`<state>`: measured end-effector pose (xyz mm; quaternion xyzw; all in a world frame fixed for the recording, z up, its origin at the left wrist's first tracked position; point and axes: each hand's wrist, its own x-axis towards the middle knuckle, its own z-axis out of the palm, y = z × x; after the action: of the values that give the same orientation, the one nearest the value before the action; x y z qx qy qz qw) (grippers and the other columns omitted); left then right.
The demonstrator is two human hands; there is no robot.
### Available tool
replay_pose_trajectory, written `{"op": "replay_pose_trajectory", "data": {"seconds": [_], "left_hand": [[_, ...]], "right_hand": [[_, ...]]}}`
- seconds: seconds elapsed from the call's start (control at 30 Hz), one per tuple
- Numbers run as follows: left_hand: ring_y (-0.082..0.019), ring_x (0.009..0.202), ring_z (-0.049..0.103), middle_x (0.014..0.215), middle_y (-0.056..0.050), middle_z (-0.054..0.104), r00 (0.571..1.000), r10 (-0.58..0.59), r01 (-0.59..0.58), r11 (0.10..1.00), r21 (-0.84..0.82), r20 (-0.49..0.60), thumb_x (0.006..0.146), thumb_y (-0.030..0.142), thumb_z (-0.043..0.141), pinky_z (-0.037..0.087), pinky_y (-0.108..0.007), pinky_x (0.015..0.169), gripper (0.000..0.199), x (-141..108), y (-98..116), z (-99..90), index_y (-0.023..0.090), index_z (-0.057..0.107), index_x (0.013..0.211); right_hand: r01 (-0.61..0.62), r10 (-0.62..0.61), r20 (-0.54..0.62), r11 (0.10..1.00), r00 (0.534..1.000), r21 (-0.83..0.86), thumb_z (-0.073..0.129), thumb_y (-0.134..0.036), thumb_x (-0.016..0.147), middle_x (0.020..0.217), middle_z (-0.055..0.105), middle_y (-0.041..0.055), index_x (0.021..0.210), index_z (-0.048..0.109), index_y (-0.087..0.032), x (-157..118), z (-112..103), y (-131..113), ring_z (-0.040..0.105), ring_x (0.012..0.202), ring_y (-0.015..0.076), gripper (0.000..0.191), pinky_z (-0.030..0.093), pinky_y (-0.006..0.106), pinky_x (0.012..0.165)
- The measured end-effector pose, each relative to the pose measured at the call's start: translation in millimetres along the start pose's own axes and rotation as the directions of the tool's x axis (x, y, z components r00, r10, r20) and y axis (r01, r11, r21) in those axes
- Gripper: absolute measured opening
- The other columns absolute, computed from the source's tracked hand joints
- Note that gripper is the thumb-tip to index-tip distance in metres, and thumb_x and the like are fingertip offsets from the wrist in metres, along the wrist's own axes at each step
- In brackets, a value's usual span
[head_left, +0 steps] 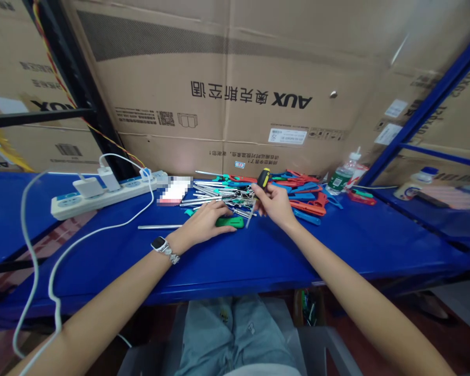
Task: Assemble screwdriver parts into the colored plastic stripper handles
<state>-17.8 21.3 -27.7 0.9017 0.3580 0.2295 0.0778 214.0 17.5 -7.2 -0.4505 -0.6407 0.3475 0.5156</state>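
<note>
My left hand (206, 222) rests on the blue table, its fingers around a green plastic handle piece (230, 223). From under that hand a long metal rod (159, 227) sticks out to the left. My right hand (274, 204) grips a yellow and black screwdriver (263, 178), its handle tilted up and its tip end near the green piece. Behind both hands lies a pile of thin metal rods (207, 197). Orange plastic handles (311, 207) and blue ones (306, 217) are heaped to the right of my right hand.
On the left stand a white power strip (102, 197) with plugs and a loose white cable (97, 230). A clear bottle (339, 177) and a red-green item (361, 196) are at the right. Cardboard (235, 62) walls the table's back; a white bottle (415, 184) stands far right.
</note>
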Motion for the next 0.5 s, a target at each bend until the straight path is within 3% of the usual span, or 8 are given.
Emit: {"op": "replay_pose_trajectory", "data": {"seconds": [0.1, 0.23, 0.37, 0.5], "left_hand": [[-0.030, 0.110, 0.060, 0.119, -0.010, 0.066, 0.995, -0.055, 0.054, 0.999, -0.008, -0.088, 0.086, 0.062, 0.073, 0.047, -0.044, 0.094, 0.056, -7.2, -1.9, -9.6, 0.021, 0.065, 0.124], [-0.033, 0.112, 0.057, 0.116, -0.009, 0.066, 0.998, -0.057, 0.055, 0.993, 0.100, 0.017, 0.081, 0.062, 0.077, 0.044, -0.047, 0.096, 0.051, -12.6, -10.8, -16.2, 0.023, 0.070, 0.114], [-0.030, 0.108, 0.056, 0.108, -0.008, 0.065, 0.996, -0.025, 0.018, 0.996, 0.090, 0.081, 0.091, 0.053, 0.069, 0.044, -0.044, 0.094, 0.035, -11.1, -14.6, -11.1, 0.022, 0.073, 0.108], [-0.030, 0.108, 0.056, 0.109, -0.008, 0.064, 0.998, 0.015, -0.021, 0.994, 0.108, 0.061, 0.095, 0.050, 0.065, 0.045, -0.044, 0.094, 0.032, -11.7, -10.0, -7.3, 0.021, 0.070, 0.110]], "right_hand": [[-0.007, 0.049, 0.115, 0.942, 0.992, -0.336, 0.069, -0.062, 0.083, 0.048, 0.057, -0.0004, 0.059, 0.046, -0.024, -15.7, -13.9, 6.8, 0.049, 0.041, 0.0145, 0.051, 0.033, 0.028, 0.044], [-0.014, 0.060, 0.048, 0.757, 0.997, -0.653, 0.067, -0.054, 0.085, 0.052, 0.056, 0.0009, 0.054, 0.043, -0.024, -24.0, -23.3, 19.1, 0.051, 0.052, 0.0168, 0.050, 0.031, 0.029, 0.052], [-0.103, 0.127, -0.032, 0.601, 0.991, -0.793, 0.065, -0.050, 0.089, 0.056, 0.059, 0.0033, 0.055, 0.044, -0.023, -16.4, -22.2, 24.7, 0.056, 0.058, 0.0199, 0.048, 0.029, 0.030, 0.054], [-0.122, 0.120, -0.068, 0.521, 0.990, -0.845, 0.062, -0.059, 0.090, 0.064, 0.064, 0.0074, 0.064, 0.052, -0.023, -16.4, -20.5, 23.8, 0.063, 0.065, 0.0240, 0.046, 0.029, 0.030, 0.054]]}}
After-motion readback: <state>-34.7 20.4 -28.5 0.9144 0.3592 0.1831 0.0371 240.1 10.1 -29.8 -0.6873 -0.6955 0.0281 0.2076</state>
